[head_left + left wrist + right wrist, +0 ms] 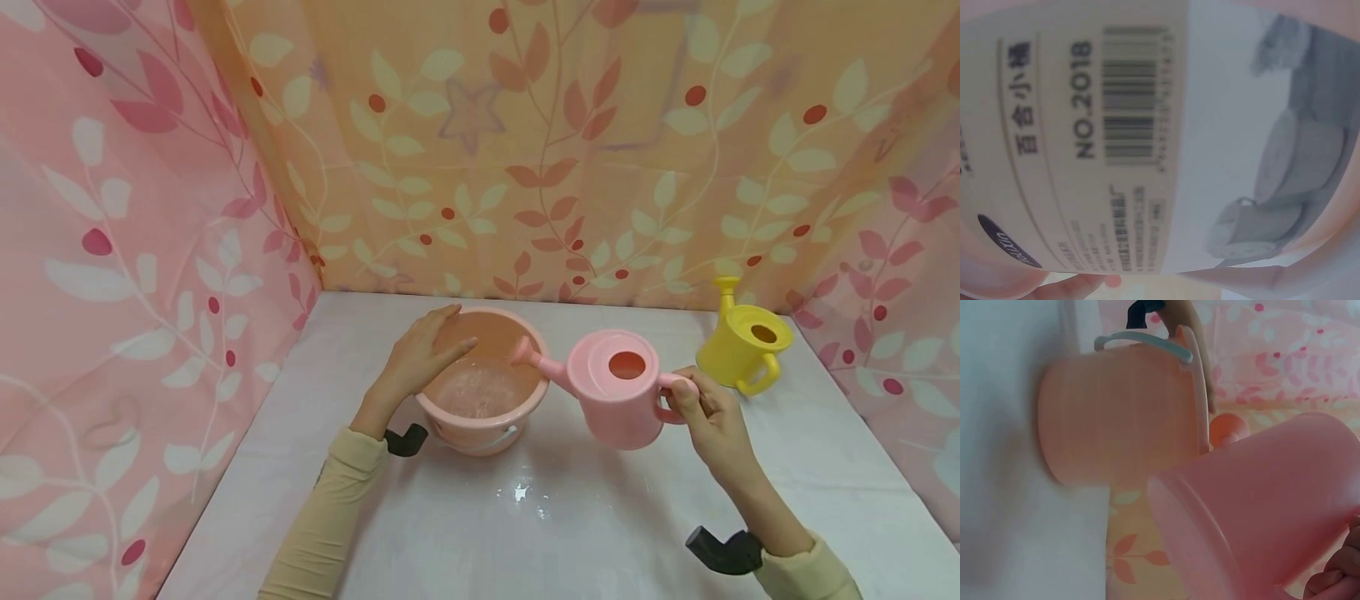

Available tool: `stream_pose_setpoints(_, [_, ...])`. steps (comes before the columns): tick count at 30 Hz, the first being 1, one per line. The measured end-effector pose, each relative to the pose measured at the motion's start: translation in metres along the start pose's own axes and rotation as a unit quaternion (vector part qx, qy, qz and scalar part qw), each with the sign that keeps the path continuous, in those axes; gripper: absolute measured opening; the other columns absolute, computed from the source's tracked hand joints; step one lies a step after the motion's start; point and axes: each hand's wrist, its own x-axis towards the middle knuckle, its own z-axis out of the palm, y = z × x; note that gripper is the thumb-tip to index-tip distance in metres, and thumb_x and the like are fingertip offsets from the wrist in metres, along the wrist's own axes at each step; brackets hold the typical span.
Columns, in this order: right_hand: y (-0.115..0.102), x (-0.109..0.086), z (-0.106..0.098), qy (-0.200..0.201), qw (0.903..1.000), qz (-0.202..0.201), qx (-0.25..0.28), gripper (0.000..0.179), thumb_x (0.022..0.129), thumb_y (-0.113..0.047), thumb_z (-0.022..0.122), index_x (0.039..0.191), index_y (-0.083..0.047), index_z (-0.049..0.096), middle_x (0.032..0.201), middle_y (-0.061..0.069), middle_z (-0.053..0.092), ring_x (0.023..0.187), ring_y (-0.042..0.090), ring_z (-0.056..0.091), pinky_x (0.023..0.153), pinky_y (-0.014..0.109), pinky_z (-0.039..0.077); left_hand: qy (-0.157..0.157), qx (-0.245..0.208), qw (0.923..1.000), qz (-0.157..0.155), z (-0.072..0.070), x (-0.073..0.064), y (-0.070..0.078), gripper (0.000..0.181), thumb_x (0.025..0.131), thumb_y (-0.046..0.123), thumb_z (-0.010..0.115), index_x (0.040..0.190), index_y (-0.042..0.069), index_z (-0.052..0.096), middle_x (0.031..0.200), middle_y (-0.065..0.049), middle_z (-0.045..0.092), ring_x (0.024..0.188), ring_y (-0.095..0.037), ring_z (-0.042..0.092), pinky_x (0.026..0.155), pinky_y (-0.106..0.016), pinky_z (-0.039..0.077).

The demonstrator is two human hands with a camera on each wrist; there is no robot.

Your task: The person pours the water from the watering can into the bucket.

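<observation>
My right hand [712,421] grips the handle of a pink watering can [618,408], lifted above the table and tilted toward the bucket in the right wrist view. Its spout ends in a sprinkler head [521,351] that overlaps the bucket's opening. The peach plastic bucket [480,429] stands upright with clear, rippled water [480,390] inside. At the bucket's left rim rests my left hand [416,354], fingers extended and thumb spread over the opening. The left wrist view is filled by a printed label [1135,94] on the bucket's side, with some fingers at the bottom edge.
A yellow watering can [731,346] stands at the back right of the white table [360,500]. Wet spots [521,493] glisten in front of the bucket. The bucket's pale handle [1147,339] hangs down. Patterned cloth [480,167] encloses the table's back and sides.
</observation>
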Motion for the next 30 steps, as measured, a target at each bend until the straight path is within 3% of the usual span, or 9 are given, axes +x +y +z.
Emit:
stream_pose_setpoints(15, [-0.002, 0.006, -0.005, -0.027, 0.9996, -0.005, -0.004, 0.014, 0.097, -0.003, 0.042, 0.098, -0.001, 0.056, 0.094, -0.007, 0.061, 0.089, 0.002, 0.061, 0.069, 0.019, 0.053, 0.000, 0.008, 1.0000, 0.000, -0.001, 0.001, 0.001, 0.077, 0.083, 0.070, 0.044, 0.144, 0.025, 0.032, 0.147, 0.003, 0.035, 0.134, -0.025, 0.033, 0.102, -0.055, 0.032])
stream_pose_setpoints(30, [-0.011, 0.010, -0.004, -0.022, 0.9993, 0.016, -0.028, 0.016, 0.097, -0.006, 0.044, 0.098, 0.003, 0.058, 0.091, -0.012, 0.062, 0.087, 0.003, 0.060, 0.072, 0.016, 0.052, -0.003, 0.011, 0.9999, -0.006, 0.000, 0.001, 0.000, 0.076, 0.083, 0.071, 0.043, 0.145, 0.028, 0.031, 0.147, 0.004, 0.035, 0.134, -0.024, 0.032, 0.102, -0.055, 0.032])
